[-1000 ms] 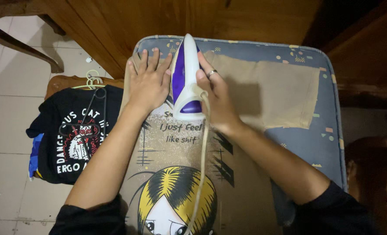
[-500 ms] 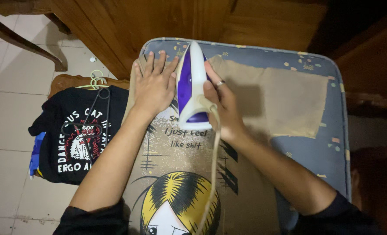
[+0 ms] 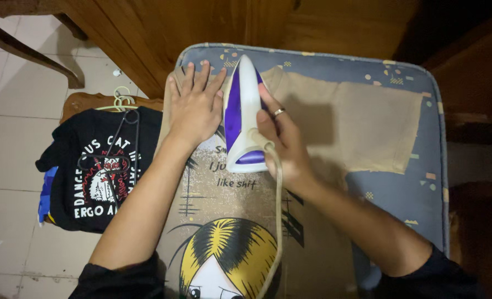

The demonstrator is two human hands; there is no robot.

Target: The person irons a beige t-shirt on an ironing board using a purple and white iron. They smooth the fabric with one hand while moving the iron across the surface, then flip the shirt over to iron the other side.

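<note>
Purple-white iron (image 3: 241,116) gripped by right hand (image 3: 282,138), left hand (image 3: 196,108) flat on tan shirt (image 3: 345,122)

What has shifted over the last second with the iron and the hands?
The iron slid slightly toward the person along the tan shirt, gripped throughout by the right hand. The left hand stayed flat on the shirt beside it. The black shirt is unmoved.

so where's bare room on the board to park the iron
Free: the flat sleeve right of the right hand, up to the board edge, and the bare board corner below it. Crowded: the collar end, where left hand, iron and cord sit together.
</note>
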